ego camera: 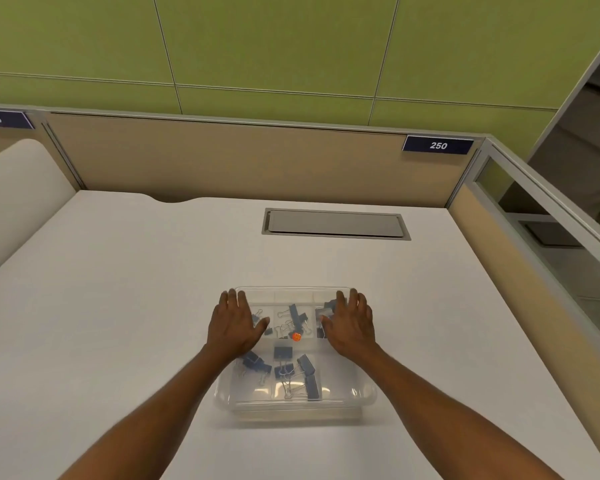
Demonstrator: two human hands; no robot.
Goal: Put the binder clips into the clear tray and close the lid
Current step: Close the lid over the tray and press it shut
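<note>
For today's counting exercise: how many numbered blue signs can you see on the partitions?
2. The sign 250 sits at the upper right of the back partition; the sign 249 is at the far left edge, partly cut off. Others may lie outside view.

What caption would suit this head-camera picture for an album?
Left hand and right hand rest flat on the lid of a clear tray holding blue binder clips, on a white desk.

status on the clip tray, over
Left hand and right hand flat on the lid, fingers straight. Blue binder clips inside the clear tray, lid over them. Nothing blocking.
</note>
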